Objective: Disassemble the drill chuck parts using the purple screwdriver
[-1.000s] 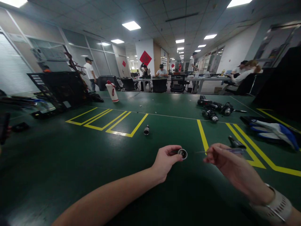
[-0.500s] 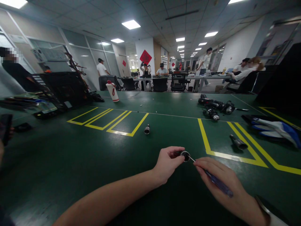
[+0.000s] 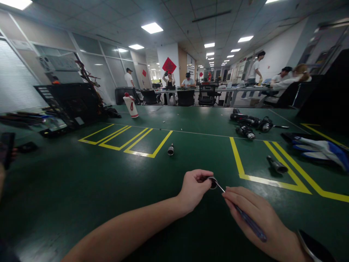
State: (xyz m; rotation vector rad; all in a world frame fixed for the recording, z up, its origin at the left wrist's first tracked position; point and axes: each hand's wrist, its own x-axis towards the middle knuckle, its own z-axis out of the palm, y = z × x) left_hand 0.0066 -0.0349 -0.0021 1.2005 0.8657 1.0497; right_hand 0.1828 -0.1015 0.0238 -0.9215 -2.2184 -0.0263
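"Green, glossy tabletop [image 3: 109, 182] below, and 2 bare hands close together above it. What does each hold?"

"The left hand [image 3: 194, 191] pinches a small, dark metal cup with a pale round rim [image 3: 214, 183] between thumb and fingers, its open mouth turned toward the right hand. The right hand [image 3: 252, 209] is closed round a slim screwdriver with a translucent purplish handle [image 3: 252, 225], fingertips well forward, by the thin steel shaft."

"Why so far forward?"

"Probably for fine control: a pen-like grip steers a narrow tip better than a fist. The left hand likely acts as a clamp, since a piece so small and round could roll on the table."

"Is the tip inside?"

"The shaft points into the mouth, but I cannot tell what it touches."

"And the 2 loose pieces?"

"A small, stemmed metal socket [image 3: 171, 149] stands beyond the left hand, outside the yellow tape. A longer grey metal socket [image 3: 276, 165] lies within the right-hand yellow tape outline [image 3: 237, 160], its wide end reaching the tape; the outline presumably marks a place for parts."

"Those white-and-blue work gloves [image 3: 324, 147]?"

"Set aside at far right, perhaps because bare fingertips feel small parts better."
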